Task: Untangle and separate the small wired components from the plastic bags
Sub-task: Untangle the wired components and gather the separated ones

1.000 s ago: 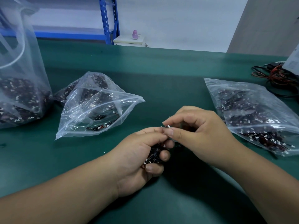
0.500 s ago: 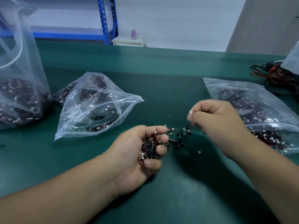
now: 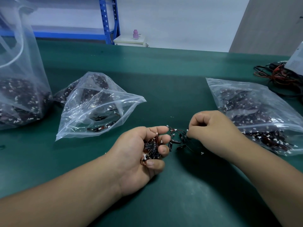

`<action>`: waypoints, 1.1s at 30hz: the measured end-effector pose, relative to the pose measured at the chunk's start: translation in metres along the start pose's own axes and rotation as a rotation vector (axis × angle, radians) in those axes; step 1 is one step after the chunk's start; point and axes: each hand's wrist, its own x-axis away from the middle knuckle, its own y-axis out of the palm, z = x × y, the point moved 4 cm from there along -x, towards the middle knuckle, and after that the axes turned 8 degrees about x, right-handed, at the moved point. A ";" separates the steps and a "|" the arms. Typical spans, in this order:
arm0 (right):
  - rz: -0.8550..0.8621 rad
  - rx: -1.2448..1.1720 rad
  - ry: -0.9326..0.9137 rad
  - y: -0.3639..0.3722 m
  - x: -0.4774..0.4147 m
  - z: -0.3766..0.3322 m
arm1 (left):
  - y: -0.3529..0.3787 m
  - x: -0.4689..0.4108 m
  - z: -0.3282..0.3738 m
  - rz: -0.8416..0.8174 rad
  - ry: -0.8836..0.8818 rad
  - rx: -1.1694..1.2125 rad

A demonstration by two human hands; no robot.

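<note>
green table (image 3: 164, 76) under the left hand (image 3: 136, 154); tall bag (image 3: 21, 95) far left of it; open bag (image 3: 98, 112) behind it; flat bag (image 3: 255, 115) right of it | left hand grips a clump of wired parts (image 3: 151, 147) | right hand (image 3: 213, 128), just right, pinches a string of parts (image 3: 177, 140)

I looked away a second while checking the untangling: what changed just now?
The right hand pulled rightward, away from the left hand, drawing several wired components out of the clump. The left hand still grips the clump; the bags stayed put.
</note>
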 end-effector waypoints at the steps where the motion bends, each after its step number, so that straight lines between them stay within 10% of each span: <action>1: 0.031 -0.021 -0.028 -0.002 0.001 -0.002 | 0.000 0.000 0.000 0.007 0.002 0.004; 8: 0.259 -0.319 -0.199 -0.015 0.007 -0.019 | 0.000 0.002 -0.001 0.032 0.017 -0.012; 33: -0.077 -0.207 -0.404 0.012 0.030 -0.057 | 0.005 0.006 -0.007 -0.047 0.044 -0.203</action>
